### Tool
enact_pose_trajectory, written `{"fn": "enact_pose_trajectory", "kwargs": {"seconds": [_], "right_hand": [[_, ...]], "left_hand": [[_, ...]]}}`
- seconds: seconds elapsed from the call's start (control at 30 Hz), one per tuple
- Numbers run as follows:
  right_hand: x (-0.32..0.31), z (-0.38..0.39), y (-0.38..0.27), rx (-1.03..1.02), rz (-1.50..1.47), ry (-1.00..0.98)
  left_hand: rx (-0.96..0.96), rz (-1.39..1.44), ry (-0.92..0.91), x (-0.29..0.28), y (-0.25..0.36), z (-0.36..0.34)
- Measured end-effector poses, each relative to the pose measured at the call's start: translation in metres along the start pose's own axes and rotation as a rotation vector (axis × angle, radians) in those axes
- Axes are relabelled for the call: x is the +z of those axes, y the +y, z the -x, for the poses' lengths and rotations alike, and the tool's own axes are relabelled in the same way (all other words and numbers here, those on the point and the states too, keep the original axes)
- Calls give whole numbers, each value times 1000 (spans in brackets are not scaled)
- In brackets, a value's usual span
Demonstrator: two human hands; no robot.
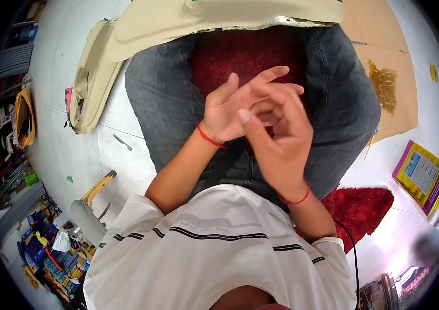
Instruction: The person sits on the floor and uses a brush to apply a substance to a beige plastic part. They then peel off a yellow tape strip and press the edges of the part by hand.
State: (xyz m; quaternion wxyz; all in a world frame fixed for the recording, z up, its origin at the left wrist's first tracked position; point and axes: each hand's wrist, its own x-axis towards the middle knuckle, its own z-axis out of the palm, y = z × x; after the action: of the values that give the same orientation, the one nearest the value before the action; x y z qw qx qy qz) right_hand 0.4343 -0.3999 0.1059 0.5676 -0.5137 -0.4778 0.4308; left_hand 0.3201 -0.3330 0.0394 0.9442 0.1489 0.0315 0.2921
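Observation:
My left hand [223, 106] is held palm up above my lap, its thumb raised and its fingers stretched out. Across it lies my right hand [286, 137], thumb and fingers apart and loosely bent, touching the left palm and fingers. Slight motion blur softens the right fingers, and nothing held shows in either hand. Each wrist wears a red cord. Just beyond my knees rests a large beige covered panel [152, 28] with a rough, pale lower edge. A narrower beige piece [91, 85] extends from its left side down to the floor.
Red carpet [245, 54] lies between my legs; another red piece [361, 209] is at right. Brown-stained cardboard [403, 44] and a yellow-purple package [421, 173] lie right. A slim grey tool [123, 142] and a wooden handle [99, 187] are left, near cluttered shelves [15, 129].

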Motion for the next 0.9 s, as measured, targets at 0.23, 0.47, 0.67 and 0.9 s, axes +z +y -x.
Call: {"fn": "enact_pose_trajectory", "kwargs": {"seconds": [0.23,0.47,0.67,0.9], "right_hand": [[-5,-18,14,252,-210,-15],[-5,-26,22,563,-721,70],[1,-12,38,441,-903,109],[2,-16,45,484,-640,157]], "left_hand": [[84,-247,235,8,-5,-1],[317,-724,409,-4,-17,-4],[353,-768,482,9,-14,-10],[445,-1138,598,-2,-24,-9]]}}
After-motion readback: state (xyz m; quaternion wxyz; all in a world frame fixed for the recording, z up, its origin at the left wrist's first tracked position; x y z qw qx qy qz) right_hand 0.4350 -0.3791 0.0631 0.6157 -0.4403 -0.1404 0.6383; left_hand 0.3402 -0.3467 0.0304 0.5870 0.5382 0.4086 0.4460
